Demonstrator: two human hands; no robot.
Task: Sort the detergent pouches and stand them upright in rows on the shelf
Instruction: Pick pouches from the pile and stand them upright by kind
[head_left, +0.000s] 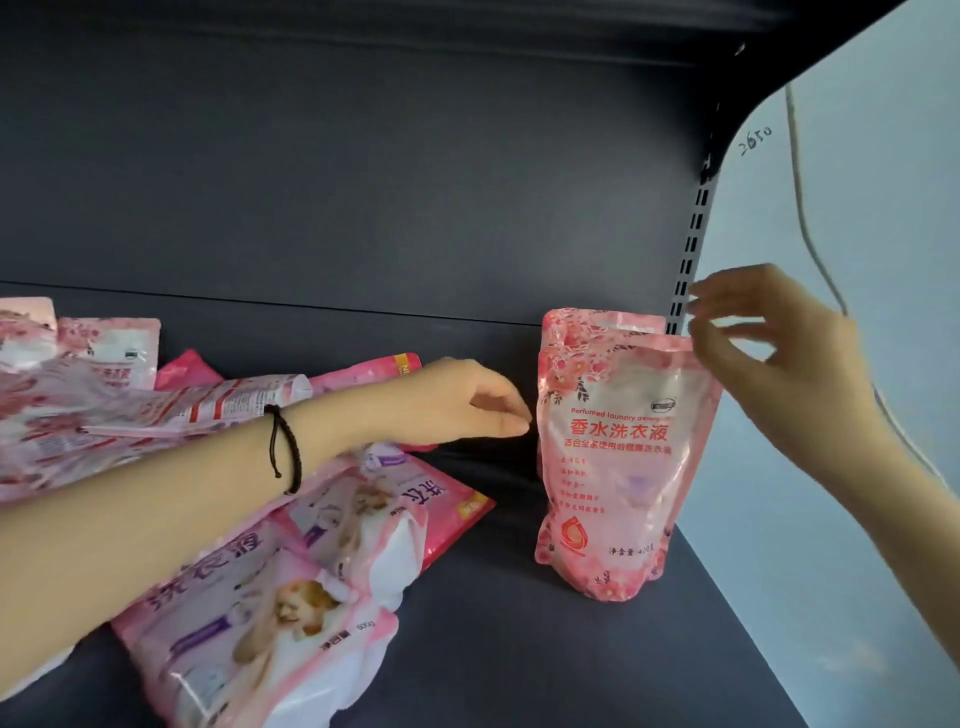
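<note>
Two pink floral detergent pouches stand upright at the right end of the dark shelf (493, 649), the front pouch (618, 467) hiding most of the rear pouch (597, 325). My right hand (779, 353) hovers at the front pouch's top right corner with fingers spread, touching or just off it. My left hand (467, 405), with a black cord on the wrist, reaches across the shelf, fingers loosely bent and holding nothing, a short gap left of the front pouch. A loose pile of pink pouches (130, 405) lies flat on the left, with pink-and-white pouches (270, 613) under my forearm.
The shelf's dark back panel (363, 208) rises behind. A slotted upright (691, 249) marks the right end, with a pale wall (857, 208) and a white cable (810, 234) beyond. Bare shelf floor lies between the pile and the standing pouches.
</note>
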